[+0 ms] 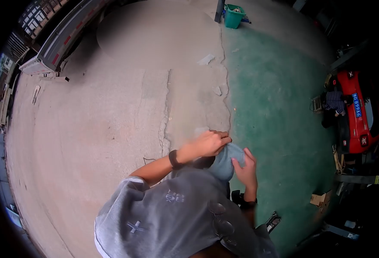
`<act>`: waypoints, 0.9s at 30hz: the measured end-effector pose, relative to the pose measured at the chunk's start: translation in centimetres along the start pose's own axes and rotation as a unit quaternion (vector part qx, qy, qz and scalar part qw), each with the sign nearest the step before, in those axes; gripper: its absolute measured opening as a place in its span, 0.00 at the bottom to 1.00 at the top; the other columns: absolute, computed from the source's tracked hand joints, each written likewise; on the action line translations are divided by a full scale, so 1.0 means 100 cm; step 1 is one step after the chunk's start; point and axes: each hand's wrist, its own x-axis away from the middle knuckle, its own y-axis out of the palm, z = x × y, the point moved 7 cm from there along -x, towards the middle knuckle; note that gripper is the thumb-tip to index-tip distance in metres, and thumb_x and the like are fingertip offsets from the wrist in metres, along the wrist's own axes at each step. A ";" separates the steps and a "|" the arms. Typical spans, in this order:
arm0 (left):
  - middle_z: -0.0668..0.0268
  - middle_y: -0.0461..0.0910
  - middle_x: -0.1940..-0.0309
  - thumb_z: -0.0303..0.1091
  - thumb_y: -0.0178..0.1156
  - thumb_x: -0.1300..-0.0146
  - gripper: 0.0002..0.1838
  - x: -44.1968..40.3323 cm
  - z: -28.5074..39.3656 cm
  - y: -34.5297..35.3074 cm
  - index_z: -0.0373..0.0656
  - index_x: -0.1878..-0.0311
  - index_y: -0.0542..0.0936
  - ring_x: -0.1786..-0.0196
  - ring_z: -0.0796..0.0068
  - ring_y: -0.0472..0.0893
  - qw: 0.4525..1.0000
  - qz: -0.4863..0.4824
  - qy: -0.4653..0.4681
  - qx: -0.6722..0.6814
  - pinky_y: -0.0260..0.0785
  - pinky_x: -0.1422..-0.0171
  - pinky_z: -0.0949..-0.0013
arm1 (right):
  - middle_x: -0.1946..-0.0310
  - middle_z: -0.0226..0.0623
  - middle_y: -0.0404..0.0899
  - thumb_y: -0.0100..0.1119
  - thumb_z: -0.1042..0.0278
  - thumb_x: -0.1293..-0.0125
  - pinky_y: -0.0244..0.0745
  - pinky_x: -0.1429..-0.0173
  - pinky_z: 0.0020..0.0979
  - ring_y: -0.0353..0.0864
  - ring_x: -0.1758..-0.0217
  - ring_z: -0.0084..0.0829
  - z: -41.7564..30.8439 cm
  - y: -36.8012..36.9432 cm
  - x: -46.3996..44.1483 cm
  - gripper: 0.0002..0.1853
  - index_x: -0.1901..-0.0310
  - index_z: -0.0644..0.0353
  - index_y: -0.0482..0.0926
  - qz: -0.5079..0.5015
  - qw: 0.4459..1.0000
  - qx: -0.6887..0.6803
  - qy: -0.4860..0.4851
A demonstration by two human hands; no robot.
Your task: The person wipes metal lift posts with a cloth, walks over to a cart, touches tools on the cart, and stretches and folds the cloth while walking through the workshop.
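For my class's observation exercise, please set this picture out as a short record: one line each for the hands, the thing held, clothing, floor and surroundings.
Left hand: gripping the upper edge of the cloth
Right hand: thumb and fingers at the cloth's right edge
Thing held: blue-grey cloth; exact kind unclear
Clothing: grey shirt, glasses on its front
Floor: bare concrete at picture left, green floor at right
Top of picture: green bin
Far right: red car, person in striped top beside it

The floor (90, 129) is pale on the left, green on the right. On it, a green bin (231, 20) stands and a whitish scrap (206, 59) lies.
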 end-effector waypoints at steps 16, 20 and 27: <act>0.61 0.75 0.62 0.36 0.69 0.44 0.13 -0.323 -0.265 -0.080 0.41 0.64 0.77 0.57 0.54 0.77 0.990 -0.023 -0.137 -0.011 0.71 0.54 0.56 | 0.69 0.41 0.73 0.59 0.86 0.49 0.72 0.61 0.32 0.74 0.68 0.38 0.214 -0.156 -0.429 0.10 0.66 0.65 0.71 0.114 0.992 -0.021 -0.050; 0.61 0.75 0.62 0.30 0.68 0.45 0.10 -0.370 -0.318 -0.123 0.41 0.66 0.75 0.57 0.55 0.77 0.979 0.031 -0.200 0.007 0.72 0.55 0.57 | 0.69 0.41 0.73 0.59 0.87 0.48 0.73 0.62 0.33 0.76 0.68 0.38 0.216 -0.157 -0.524 0.10 0.66 0.65 0.72 0.044 0.993 -0.039 -0.102; 0.59 0.76 0.65 0.23 0.62 0.48 0.09 -0.450 -0.459 -0.130 0.41 0.63 0.74 0.57 0.52 0.78 0.951 0.050 -0.306 -0.016 0.73 0.54 0.56 | 0.68 0.42 0.73 0.60 0.86 0.47 0.75 0.62 0.33 0.78 0.68 0.38 0.319 -0.153 -0.664 0.09 0.65 0.66 0.73 -0.061 0.995 -0.063 -0.052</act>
